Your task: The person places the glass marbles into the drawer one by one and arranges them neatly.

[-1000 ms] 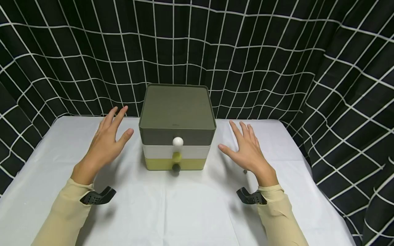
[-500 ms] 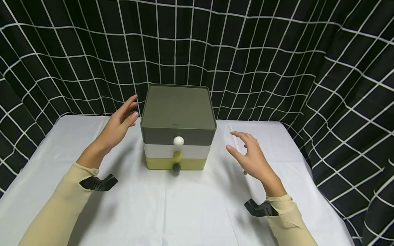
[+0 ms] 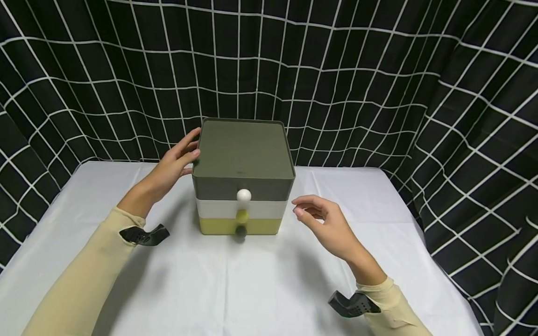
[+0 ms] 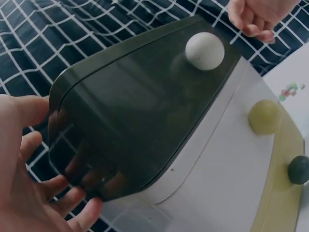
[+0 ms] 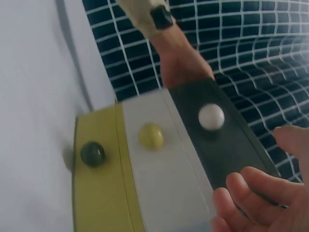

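The three-tiered box (image 3: 245, 151) stood upright toward the far middle of the white table (image 3: 260, 289), its white knob (image 3: 244, 195), yellow knob (image 3: 242, 215) and dark knob (image 3: 241, 231) facing near, presumably so that each could be reached from that side. The left hand (image 3: 170, 165) lay at the box's left side, fingers loosely extended, a position suited to bracing; firm contact could not be told. The right hand (image 3: 329, 223), well apart from the left, hung near the right side, fingers loosely bent, holding nothing.
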The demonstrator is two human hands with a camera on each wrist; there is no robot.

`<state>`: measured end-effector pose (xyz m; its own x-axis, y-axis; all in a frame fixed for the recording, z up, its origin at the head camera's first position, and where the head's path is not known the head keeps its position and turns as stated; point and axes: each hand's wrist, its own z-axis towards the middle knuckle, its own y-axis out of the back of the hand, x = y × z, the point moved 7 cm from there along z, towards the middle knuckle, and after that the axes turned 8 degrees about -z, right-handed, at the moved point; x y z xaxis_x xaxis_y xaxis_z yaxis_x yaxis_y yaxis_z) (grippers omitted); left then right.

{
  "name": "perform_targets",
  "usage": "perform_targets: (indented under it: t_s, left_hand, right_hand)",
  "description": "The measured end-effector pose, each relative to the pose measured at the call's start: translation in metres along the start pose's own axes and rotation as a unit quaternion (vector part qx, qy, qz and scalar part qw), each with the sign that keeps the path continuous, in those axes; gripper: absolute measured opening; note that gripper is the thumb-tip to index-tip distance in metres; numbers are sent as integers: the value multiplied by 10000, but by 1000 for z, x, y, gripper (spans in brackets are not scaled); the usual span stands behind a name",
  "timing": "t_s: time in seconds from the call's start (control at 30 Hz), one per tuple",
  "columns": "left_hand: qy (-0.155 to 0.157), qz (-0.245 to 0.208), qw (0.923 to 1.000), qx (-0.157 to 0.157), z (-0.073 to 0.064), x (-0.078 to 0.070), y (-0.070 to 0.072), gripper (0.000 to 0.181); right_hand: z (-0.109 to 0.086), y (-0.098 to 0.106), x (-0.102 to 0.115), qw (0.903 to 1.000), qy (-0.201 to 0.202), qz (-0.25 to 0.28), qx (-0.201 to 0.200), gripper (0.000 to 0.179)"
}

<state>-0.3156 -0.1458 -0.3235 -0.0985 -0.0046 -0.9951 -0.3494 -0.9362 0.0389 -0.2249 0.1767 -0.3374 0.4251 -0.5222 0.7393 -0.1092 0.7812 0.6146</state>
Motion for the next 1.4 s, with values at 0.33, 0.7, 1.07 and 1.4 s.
perform_targets:
  t_s: [0.33, 0.7, 1.07, 1.4]
  left_hand:
    - [129, -28, 9999, 2, 10, 7, 4, 57]
    - [-460, 361, 9978, -319, 18, 16, 7, 49]
    - [-405, 15, 9983, -424, 21, 19, 5, 45]
    - [-571, -252, 9966, -543, 21, 20, 1, 46]
  right_hand:
    - [16, -41, 18, 9862, 20, 1353, 951, 33]
    - [31, -67, 18, 9785, -502, 1661, 1117, 37]
    - [43, -89, 24, 9545, -1321, 2362, 1256, 42]
    - [47, -103, 22, 9133, -2192, 3231, 1157, 45]
